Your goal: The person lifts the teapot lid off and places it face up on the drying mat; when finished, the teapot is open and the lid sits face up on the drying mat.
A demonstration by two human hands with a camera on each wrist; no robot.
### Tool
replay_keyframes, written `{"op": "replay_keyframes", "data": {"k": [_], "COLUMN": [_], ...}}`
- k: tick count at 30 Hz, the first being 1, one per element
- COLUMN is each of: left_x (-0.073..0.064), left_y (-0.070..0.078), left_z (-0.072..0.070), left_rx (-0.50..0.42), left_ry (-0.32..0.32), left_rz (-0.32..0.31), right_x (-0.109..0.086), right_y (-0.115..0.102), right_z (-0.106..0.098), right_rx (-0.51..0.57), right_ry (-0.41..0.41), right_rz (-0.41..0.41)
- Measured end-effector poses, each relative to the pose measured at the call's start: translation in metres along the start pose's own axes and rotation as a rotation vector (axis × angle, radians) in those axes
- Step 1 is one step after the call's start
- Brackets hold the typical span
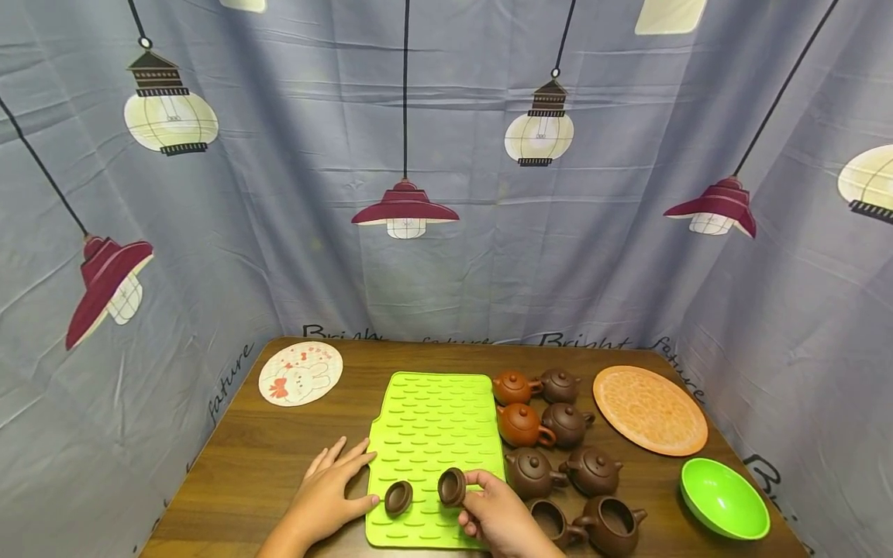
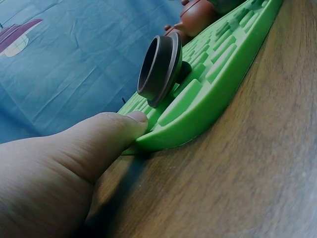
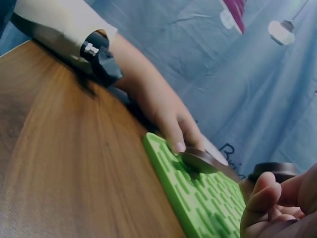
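My right hand (image 1: 497, 513) pinches a dark brown teapot lid (image 1: 452, 487) above the light green ridged mat (image 1: 436, 442); its hollow underside faces the head camera. A second brown lid (image 1: 398, 498) lies upside down on the mat's near left part, tilted on its knob in the left wrist view. My left hand (image 1: 328, 492) rests with fingers spread along the mat's left edge, the thumb (image 2: 130, 121) on the rim close to that lid. Two brown teapots without lids, a front one (image 1: 551, 521) and its neighbour (image 1: 611, 525), stand right of my right hand.
Several lidded teapots, reddish ones (image 1: 522, 425) and dark brown ones (image 1: 593, 470), stand in two columns along the mat's right side. Farther right are an orange round placemat (image 1: 650, 409) and a green bowl (image 1: 725, 500). A white rabbit-print round mat (image 1: 301, 373) lies back left.
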State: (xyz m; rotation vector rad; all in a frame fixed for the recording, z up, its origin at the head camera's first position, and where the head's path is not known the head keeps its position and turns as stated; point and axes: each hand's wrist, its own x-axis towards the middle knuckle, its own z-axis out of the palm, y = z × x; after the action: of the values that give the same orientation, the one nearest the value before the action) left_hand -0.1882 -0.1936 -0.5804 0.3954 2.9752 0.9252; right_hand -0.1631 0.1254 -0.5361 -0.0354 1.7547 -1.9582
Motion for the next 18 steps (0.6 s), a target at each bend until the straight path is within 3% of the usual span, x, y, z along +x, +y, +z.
{"op": "replay_keyframes", "data": {"k": [12, 18], "left_x": [-0.001, -0.001], "left_y": [0.0, 0.0], "left_z": [0.0, 0.0], "left_rx": [0.0, 0.004], "left_ry": [0.0, -0.001], "left_rz": [0.01, 0.01], "right_x": [0.001, 0.0], "right_y": [0.017, 0.018], "right_z": [0.008, 0.01], "right_rx": [-0.131, -0.123], "right_ry": [0.06, 0.077], "right_rz": [0.091, 0.094]}}
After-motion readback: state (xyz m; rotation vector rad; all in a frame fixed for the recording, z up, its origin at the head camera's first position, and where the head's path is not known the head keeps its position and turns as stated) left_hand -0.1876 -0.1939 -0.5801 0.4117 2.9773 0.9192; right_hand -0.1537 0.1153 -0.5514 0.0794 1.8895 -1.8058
